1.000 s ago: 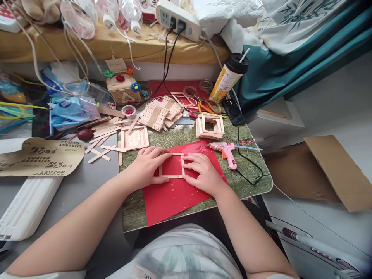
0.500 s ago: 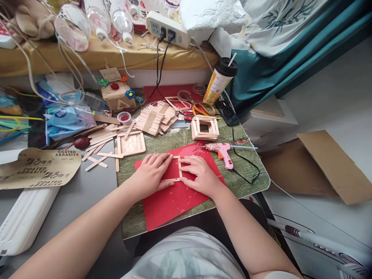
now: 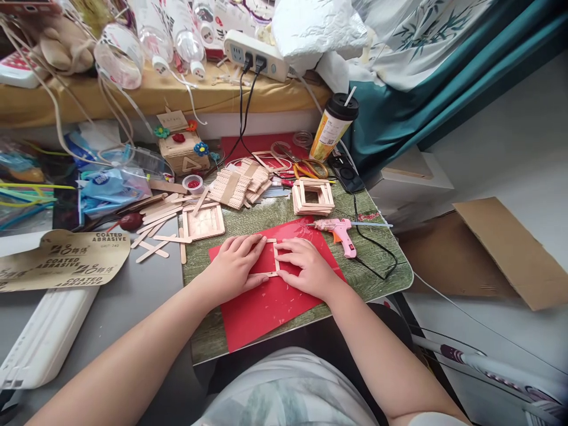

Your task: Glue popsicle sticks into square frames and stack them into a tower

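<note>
A small square frame of wooden craft sticks (image 3: 277, 258) lies flat on a red sheet (image 3: 261, 316). My left hand (image 3: 233, 265) covers its left side, fingers along the upper stick and thumb at the lower one. At its right side, my right hand (image 3: 307, 267) has the fingertips and thumb against the upright stick. Both hands hold the frame between them, and its left part is hidden under my left hand. To the right rests a pink glue gun (image 3: 342, 234) with a glue stick in its back.
Behind the sheet are a stacked craft-stick frame (image 3: 313, 204), a square stick panel (image 3: 204, 221) and bundled craft sticks (image 3: 229, 184). Scissors (image 3: 313, 170), a drink cup (image 3: 333, 127) and a phone (image 3: 346, 173) stand farther back. Sandpaper (image 3: 84, 263) lies left. A black cord (image 3: 381, 242) loops at the right.
The camera view has shifted slightly, so things at the left sit a little farther right. Both hands keep nearly the same hold on the stick frame.
</note>
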Demonstrator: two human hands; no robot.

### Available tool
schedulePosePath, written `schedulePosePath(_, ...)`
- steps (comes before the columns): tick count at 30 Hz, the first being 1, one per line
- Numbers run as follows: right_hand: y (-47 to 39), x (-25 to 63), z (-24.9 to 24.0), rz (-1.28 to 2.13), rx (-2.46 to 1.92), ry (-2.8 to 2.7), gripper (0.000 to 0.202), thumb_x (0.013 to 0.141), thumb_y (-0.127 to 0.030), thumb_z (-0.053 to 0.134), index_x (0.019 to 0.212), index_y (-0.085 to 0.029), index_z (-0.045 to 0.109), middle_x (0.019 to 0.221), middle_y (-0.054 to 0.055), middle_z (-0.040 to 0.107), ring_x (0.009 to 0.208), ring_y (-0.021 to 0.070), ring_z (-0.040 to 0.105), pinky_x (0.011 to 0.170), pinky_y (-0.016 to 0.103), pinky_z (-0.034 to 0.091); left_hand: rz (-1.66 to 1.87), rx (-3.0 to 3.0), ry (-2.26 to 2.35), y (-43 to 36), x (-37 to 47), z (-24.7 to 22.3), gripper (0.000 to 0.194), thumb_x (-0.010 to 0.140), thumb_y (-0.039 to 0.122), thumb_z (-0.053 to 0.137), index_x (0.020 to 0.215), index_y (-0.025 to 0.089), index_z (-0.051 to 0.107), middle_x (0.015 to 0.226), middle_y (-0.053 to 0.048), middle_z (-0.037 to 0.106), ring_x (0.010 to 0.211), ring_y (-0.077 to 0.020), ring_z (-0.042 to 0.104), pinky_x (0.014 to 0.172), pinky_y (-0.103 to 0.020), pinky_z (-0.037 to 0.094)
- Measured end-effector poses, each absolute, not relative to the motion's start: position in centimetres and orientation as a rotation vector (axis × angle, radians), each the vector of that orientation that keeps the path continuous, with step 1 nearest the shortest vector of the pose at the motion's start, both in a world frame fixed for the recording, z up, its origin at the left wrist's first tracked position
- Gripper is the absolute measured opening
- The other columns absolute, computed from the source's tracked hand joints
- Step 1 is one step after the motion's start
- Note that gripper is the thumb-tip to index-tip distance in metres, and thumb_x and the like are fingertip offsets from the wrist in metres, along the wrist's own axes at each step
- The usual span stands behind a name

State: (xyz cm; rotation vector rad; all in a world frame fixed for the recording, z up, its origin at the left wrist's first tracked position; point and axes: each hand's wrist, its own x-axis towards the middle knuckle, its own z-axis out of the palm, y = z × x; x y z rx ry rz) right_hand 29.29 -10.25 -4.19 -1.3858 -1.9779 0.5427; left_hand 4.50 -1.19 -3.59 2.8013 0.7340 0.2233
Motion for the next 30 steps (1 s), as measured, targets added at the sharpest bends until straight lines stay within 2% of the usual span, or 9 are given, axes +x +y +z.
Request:
schedulePosePath(16, -10.37, 29.72, -4.06, 0.579, -1.366, -1.966, 0.035, 0.086, -0.024, 0.081, 0.121, -0.028, 0.077, 0.141, 0.006, 0.071, 0.136, 0.0309, 0.06, 0.12, 0.058, 0.044, 0.194, 2.771, 0.754, -1.13, 4.53, -3.78, 0.086, 0.102, 0.067, 0.05, 0.169, 0.018, 0.028, 0.16, -0.02, 0.046, 0.143, -0.04, 0.044, 0.119, -0.054, 0.032)
schedulePosePath(22, -10.15, 29.64, -3.95, 0.586, -1.379, -1.966, 0.024, 0.098, -0.022, 0.069, 0.118, -0.03, 0.078, 0.137, 0.005, 0.073, 0.133, 0.029, 0.062, 0.118, 0.058, 0.046, 0.191, 2.781, 0.74, -1.06, 4.49, -3.97, 0.088, 0.101, 0.069, 0.05, 0.168, 0.016, 0.029, 0.161, -0.021, 0.045, 0.144, -0.0406, 0.043, 0.12, -0.055, 0.032)
schedulePosePath(30, -10.04, 29.65, -4.36, 0.567, -1.387, -1.973, 0.023, 0.096, -0.022, 0.072, 0.116, -0.03, 0.078, 0.136, 0.005, 0.073, 0.133, 0.0297, 0.062, 0.118, 0.057, 0.046, 0.179, 2.765, 0.753, -1.13, 4.59, -3.83, 0.087, 0.101, 0.068, 0.051, 0.169, 0.017, 0.029, 0.161, -0.021, 0.046, 0.144, -0.0414, 0.043, 0.119, -0.057, 0.031)
